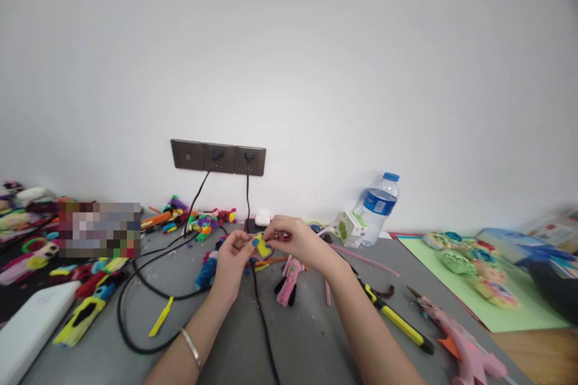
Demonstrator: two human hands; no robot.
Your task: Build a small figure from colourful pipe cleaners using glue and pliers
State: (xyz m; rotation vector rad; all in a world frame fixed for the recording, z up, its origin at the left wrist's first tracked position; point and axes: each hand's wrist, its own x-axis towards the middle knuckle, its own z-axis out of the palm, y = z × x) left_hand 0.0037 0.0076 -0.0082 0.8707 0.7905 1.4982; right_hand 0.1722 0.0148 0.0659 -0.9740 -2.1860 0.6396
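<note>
Near the middle of the table, my left hand (235, 258) pinches a small yellow fuzzy piece (262, 246) with blue bits by its left side. My right hand (291, 236) reaches in from the other side, its fingers closed at the right edge of the same piece. Part of the piece is hidden by the fingertips. Just below the hands lies a pink fuzzy figure (289, 283) with black limbs. A dark blue fuzzy bundle (206, 272) sits beside my left wrist.
Black cables (120, 313) loop across the grey table to wall sockets (219, 157). A pink glue gun (465, 337) and a yellow-black cutter (400, 322) lie right. Behind stand a water bottle (379, 210) and small box (351, 230). Colourful fuzzy figures (85, 316) crowd the left.
</note>
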